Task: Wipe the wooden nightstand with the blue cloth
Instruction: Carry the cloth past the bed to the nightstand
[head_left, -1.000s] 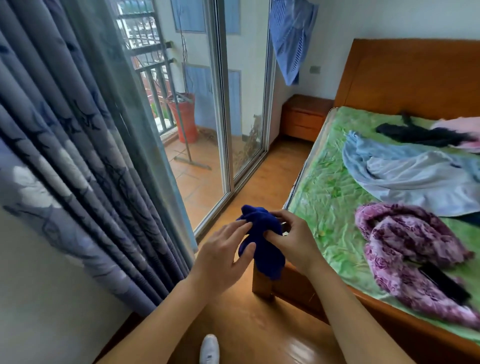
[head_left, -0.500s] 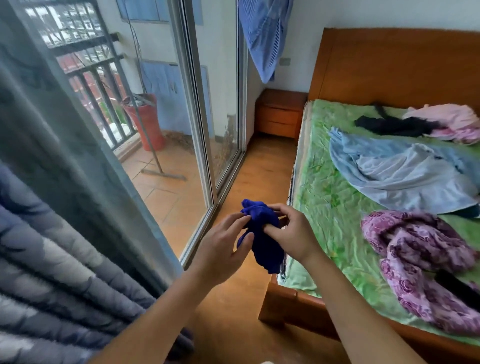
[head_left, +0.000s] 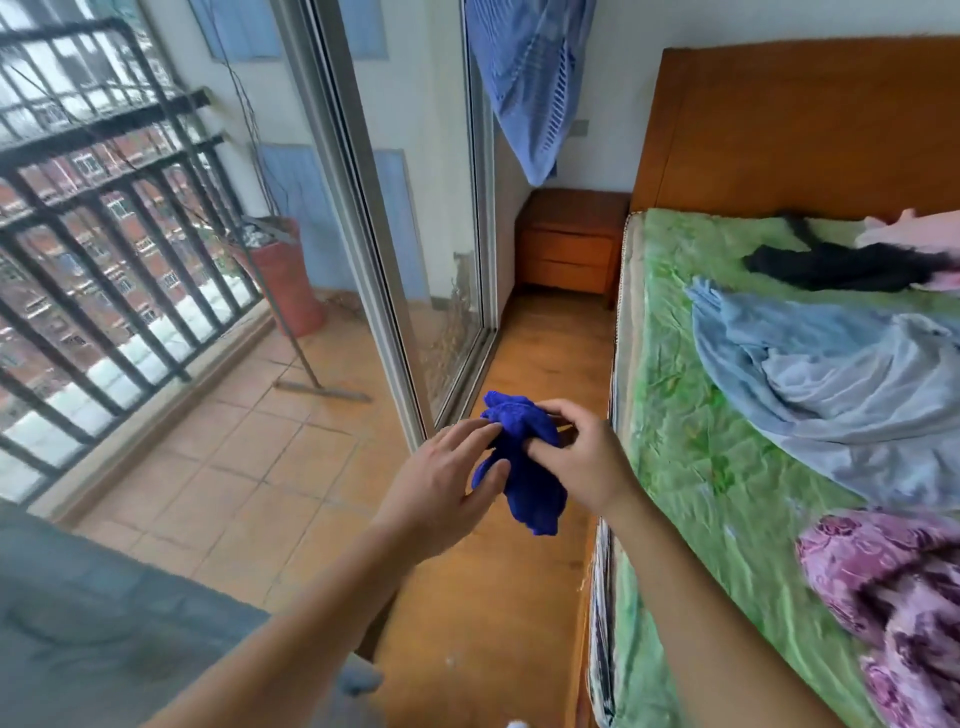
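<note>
Two hands held mid-air over floor w/ blue cloth (head_left: 527, 470) bunched between them: right hand (head_left: 582, 462) pinches its top, left hand (head_left: 447, 483) touches it, fingers straight, not gripping. Wooden nightstand (head_left: 571, 244) stands well apart, far corner beside bed (head_left: 691, 467).

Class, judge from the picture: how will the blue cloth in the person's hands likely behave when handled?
Probably floppy: the blue cloth bunches and hangs limp below the grip of the right hand. Likely light: a fingertip pinch holds it up. Unlikely to roll or break, being soft fabric.
</note>
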